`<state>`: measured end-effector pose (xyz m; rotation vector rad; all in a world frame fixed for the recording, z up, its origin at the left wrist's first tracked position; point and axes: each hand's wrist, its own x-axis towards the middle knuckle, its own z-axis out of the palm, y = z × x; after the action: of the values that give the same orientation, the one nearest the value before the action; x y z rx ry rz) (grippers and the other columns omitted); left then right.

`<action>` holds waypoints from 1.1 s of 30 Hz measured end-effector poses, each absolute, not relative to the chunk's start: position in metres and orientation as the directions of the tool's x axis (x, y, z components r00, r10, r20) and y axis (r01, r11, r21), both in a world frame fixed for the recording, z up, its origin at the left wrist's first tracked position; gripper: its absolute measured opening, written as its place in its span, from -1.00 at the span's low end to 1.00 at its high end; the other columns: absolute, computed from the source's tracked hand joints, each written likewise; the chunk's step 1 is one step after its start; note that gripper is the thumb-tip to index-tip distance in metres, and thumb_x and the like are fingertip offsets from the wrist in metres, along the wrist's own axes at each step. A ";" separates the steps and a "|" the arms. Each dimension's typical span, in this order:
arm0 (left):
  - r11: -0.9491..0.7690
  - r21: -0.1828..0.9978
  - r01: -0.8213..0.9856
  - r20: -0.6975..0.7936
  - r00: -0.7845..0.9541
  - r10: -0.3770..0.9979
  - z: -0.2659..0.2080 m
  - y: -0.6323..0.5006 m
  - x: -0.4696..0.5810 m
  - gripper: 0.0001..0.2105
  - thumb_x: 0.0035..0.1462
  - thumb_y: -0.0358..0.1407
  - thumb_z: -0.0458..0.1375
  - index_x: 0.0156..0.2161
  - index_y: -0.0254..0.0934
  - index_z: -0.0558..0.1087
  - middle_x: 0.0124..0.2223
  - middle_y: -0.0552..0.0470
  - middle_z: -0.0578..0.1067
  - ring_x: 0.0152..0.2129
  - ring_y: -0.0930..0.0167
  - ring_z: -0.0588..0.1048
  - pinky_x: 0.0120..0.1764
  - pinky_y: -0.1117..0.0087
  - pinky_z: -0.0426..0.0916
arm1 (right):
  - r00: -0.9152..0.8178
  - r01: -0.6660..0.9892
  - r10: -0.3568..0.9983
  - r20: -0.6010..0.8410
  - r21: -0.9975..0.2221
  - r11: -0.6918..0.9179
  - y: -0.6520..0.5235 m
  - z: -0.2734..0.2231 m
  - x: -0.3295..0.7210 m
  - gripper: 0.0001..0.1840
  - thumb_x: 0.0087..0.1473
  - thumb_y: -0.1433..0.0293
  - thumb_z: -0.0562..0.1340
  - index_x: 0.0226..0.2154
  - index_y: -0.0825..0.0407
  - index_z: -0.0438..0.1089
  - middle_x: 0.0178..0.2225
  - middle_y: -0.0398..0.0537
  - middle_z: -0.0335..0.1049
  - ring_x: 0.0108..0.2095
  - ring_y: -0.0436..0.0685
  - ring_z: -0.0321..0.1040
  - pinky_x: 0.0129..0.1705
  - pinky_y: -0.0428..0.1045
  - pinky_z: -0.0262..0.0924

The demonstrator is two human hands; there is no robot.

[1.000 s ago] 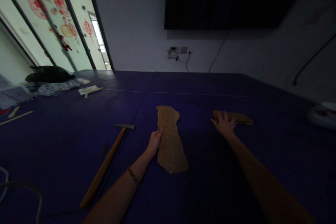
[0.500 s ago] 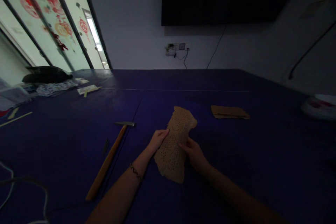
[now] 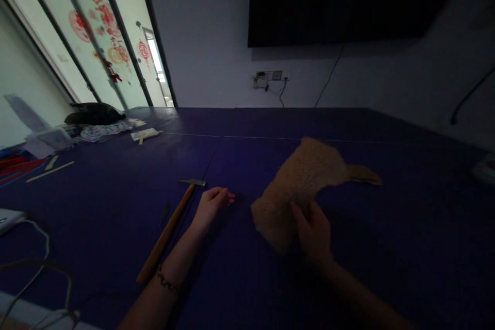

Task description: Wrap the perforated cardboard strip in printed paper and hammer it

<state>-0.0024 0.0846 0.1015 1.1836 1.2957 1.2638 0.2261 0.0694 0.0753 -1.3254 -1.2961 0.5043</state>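
Observation:
My right hand (image 3: 314, 229) pinches the near edge of an irregular brown sheet (image 3: 297, 178), thin and rough-looking, with a curved cut on its right side. The sheet is tilted and slightly blurred above the purple tabletop. To the left of it, my left hand (image 3: 212, 206) hovers with loosely bent fingers and nothing in them. Close beside that hand lies a hammer (image 3: 166, 237) with a wooden handle and a metal head. Several thin dark rods (image 3: 165, 211) rest left of the handle.
Part of a brown flat piece (image 3: 365, 174) shows behind the sheet. White cables (image 3: 46, 247) loop at the lower left. Pale strips (image 3: 50, 171), a clear plastic box (image 3: 48, 142) and a black bag (image 3: 95, 113) lie along the left side of the purple table (image 3: 240, 278).
My left hand has let go of the brown sheet and moved left. My right hand has carried the sheet right and turned it; its small holes no longer show clearly. The view has shifted.

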 end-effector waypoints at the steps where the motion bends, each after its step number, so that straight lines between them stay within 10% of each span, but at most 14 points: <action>1: -0.011 0.994 0.109 0.020 -0.086 0.996 0.106 0.073 -0.010 -0.69 -0.10 -0.11 0.06 -0.48 -0.38 0.41 -0.40 -0.09 0.49 -0.47 0.43 0.44 -0.36 0.43 0.30 | 0.233 0.574 0.799 0.554 -0.742 0.347 0.070 0.081 0.233 -0.75 -0.02 0.29 0.11 -0.32 0.10 0.37 -0.36 0.04 0.46 -0.38 0.14 0.38 -0.33 0.03 0.26; 5: -0.009 0.841 0.542 0.058 -0.074 0.996 0.109 0.030 -0.042 -0.70 -0.07 -0.12 0.01 -0.39 -0.32 0.43 -0.33 -0.08 0.50 -0.34 0.33 0.44 -0.24 0.33 0.31 | -0.398 0.832 0.604 0.690 -0.005 0.554 0.064 0.078 0.242 -0.60 0.02 0.53 0.02 -0.08 -0.02 0.29 -0.05 -0.02 0.32 -0.12 0.16 0.29 -0.14 0.04 0.20; 9: 0.109 0.587 0.802 0.253 -0.310 0.917 0.098 0.005 -0.078 -0.63 -0.07 -0.14 -0.04 -0.19 -0.28 0.37 -0.06 -0.09 0.39 -0.13 0.27 0.36 -0.05 0.27 0.22 | -0.554 0.828 0.660 0.508 0.255 0.499 0.050 0.048 0.220 -0.54 -0.10 0.67 0.02 -0.16 0.05 0.37 -0.11 0.01 0.37 -0.19 0.25 0.32 -0.35 0.08 0.30; 17: 0.436 0.296 0.850 0.103 -0.482 0.870 0.090 -0.014 -0.116 -0.49 -0.06 -0.08 -0.12 -0.10 -0.43 0.31 -0.08 -0.25 0.36 -0.16 0.19 0.35 -0.16 0.28 0.27 | -0.594 0.800 0.730 0.336 0.152 0.581 0.050 0.038 0.209 -0.68 -0.05 0.48 0.13 -0.17 0.08 0.37 -0.12 0.03 0.37 -0.16 0.23 0.27 -0.22 0.08 0.26; 22: 0.473 0.324 0.819 -0.041 -0.487 0.872 0.091 -0.019 -0.111 -0.60 -0.06 -0.05 -0.10 -0.33 -0.33 0.38 -0.29 -0.13 0.45 -0.34 0.28 0.43 -0.34 0.38 0.29 | -0.564 0.800 0.747 0.353 0.009 0.600 0.050 0.040 0.211 -0.54 -0.04 0.13 0.12 -0.18 0.11 0.36 -0.09 0.10 0.33 -0.07 0.26 0.19 -0.11 0.13 0.17; 33: 0.430 0.269 0.862 -0.110 -0.416 0.903 0.083 -0.011 -0.105 -0.67 -0.04 -0.05 -0.11 -0.44 -0.28 0.31 -0.35 -0.09 0.43 -0.41 0.31 0.43 -0.43 0.40 0.23 | -0.561 0.776 0.711 0.423 -0.030 0.630 0.049 0.033 0.210 -0.60 0.00 0.18 0.11 -0.20 0.12 0.37 -0.12 0.10 0.36 -0.09 0.23 0.24 -0.09 0.13 0.19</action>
<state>-0.1051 -0.0115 0.0830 1.5402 2.4469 0.2492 0.2102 0.0493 0.0328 -1.1798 -2.4573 -0.2230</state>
